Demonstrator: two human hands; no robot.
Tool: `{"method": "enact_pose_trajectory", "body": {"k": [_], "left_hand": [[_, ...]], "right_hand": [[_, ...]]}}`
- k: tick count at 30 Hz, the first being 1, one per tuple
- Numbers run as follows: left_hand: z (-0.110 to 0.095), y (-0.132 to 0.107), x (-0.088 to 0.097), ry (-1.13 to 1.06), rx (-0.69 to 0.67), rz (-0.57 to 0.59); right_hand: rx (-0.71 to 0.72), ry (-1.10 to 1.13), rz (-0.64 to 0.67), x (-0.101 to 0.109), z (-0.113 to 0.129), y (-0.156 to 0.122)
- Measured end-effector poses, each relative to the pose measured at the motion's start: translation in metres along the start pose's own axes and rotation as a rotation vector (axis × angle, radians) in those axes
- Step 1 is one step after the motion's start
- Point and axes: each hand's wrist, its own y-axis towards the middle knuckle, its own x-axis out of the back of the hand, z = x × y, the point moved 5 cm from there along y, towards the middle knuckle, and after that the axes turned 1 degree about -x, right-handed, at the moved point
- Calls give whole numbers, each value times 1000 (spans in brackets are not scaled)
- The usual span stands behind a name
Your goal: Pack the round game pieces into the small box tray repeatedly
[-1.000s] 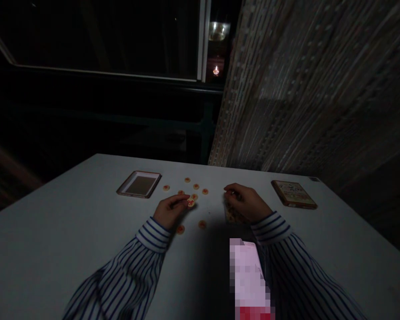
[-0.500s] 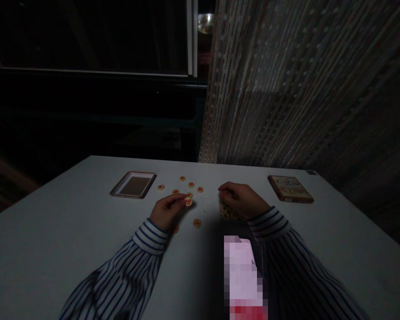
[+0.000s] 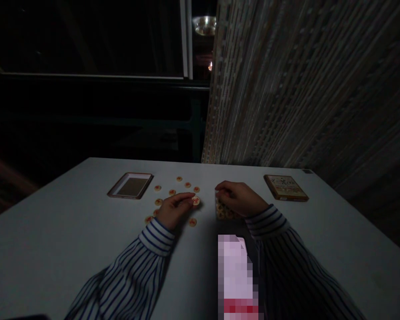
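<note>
Several small round wooden pieces with red marks lie scattered on a white table [image 3: 53,249]. My left hand [image 3: 175,210] pinches one round piece [image 3: 196,201] at its fingertips, just above the tabletop. My right hand [image 3: 242,198] is curled around a small stack of round pieces [image 3: 222,211] standing on the table, fingertips on top of it. Loose pieces [image 3: 187,185] lie beyond my left hand, another piece [image 3: 192,222] lies between my wrists, and more [image 3: 149,219] sit to the left of my left hand.
An open shallow box tray [image 3: 130,185] lies at the back left of the pieces. A printed box lid [image 3: 286,187] lies at the back right. A beaded curtain [image 3: 303,84] hangs behind the table on the right. A blurred pale object [image 3: 236,275] stands near my chest.
My left hand has slid right with the pinched piece, toward the stack under my right hand. Pieces that it covered at its left now show. My right hand stays on the stack.
</note>
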Motion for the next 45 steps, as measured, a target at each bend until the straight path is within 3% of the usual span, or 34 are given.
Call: {"method": "enact_pose_trajectory", "body": {"k": [13, 23, 35, 45], "left_hand": [[-3, 5, -32, -93, 33, 6], [20, 4, -50, -361, 73, -39], [32, -5, -55, -409, 168, -85], [30, -8, -61, -435, 170, -45]], "right_hand": [[1, -16, 0, 9, 3, -4], [40, -50, 23, 1, -3, 0], [87, -58, 128, -15, -5, 2], [87, -15, 174, -16, 0, 0]]}}
